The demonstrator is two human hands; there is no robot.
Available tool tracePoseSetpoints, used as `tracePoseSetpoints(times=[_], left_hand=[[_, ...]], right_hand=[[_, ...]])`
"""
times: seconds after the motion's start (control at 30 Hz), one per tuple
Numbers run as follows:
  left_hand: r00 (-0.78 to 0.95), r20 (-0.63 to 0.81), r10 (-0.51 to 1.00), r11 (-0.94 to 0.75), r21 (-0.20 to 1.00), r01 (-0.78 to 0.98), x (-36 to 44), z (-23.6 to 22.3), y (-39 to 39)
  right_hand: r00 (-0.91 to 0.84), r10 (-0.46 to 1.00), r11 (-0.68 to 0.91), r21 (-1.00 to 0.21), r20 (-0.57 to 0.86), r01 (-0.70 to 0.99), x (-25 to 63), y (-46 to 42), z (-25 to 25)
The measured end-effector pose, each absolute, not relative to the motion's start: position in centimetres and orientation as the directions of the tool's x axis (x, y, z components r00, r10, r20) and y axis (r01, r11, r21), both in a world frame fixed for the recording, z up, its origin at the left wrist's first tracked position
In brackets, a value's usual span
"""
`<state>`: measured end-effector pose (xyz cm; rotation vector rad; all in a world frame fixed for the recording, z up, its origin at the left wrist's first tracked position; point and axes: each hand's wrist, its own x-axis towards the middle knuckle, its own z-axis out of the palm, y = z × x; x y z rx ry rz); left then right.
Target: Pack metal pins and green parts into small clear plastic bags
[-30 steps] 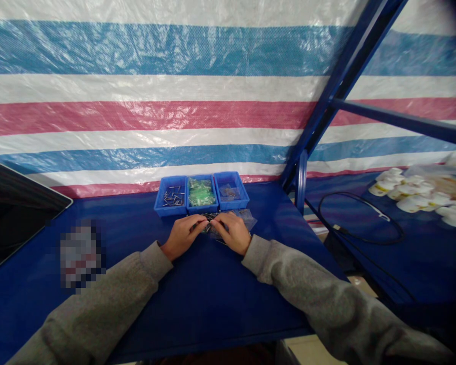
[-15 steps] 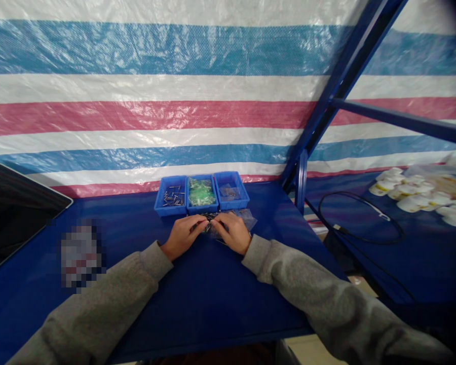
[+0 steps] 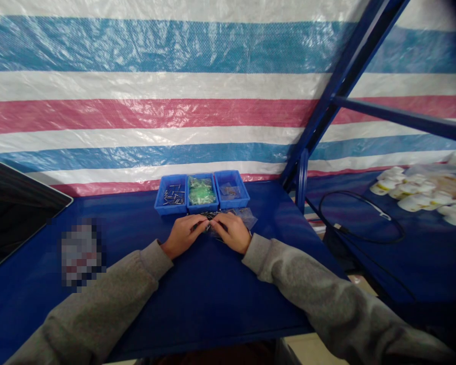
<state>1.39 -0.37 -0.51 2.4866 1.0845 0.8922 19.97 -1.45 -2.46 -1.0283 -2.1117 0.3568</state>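
Observation:
My left hand (image 3: 183,235) and my right hand (image 3: 232,232) meet just in front of the bins, fingertips almost touching. Both have thumb and fingers pinched together; whatever is between them is too small and covered to name. Under and behind the fingers lies a heap of dark, thin metal pieces (image 3: 211,215), partly hidden. Beside my right hand, a clear plastic bag (image 3: 248,218) rests on the table. Three blue bins stand behind: the left bin (image 3: 171,209) holds screw-like metal pieces, the middle bin (image 3: 203,207) green-tinted plastic bags, the right bin (image 3: 235,204) a clear bag with small brownish parts.
The blue table (image 3: 213,299) carries a dark flat screen (image 3: 15,213) at left and a pixelated item (image 3: 81,256). A blue metal frame (image 3: 327,111) rises at right. Beyond it are a black cable (image 3: 365,239) and several white rolls (image 3: 414,200).
The view has shifted very slightly. Both hands stay in the same place, with only a tiny change at the fingertips.

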Motion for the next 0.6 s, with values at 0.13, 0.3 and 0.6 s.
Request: tracePoseSetpoints(times=[0.13,0.3,0.6], left_hand=[[0.530,0.422,0.735,-0.677,0.476,0.561,1.35,-0.60,-0.34],[0.527,0.419,0.740,-0.673,0.481,0.562,1.40,-0.57,-0.38],[0.530,0.407,0.744,-0.667,0.484,0.566,1.47,-0.33,-0.48]], right_hand=[[-0.397,0.767,0.637,-0.527,0.504,0.562,19.99,-1.42,-2.53],[-0.399,0.762,0.643,-0.525,0.510,0.557,20.00,-1.47,-2.46],[-0.397,0.761,0.643,-0.521,0.513,0.561,19.98,-1.47,-2.43]])
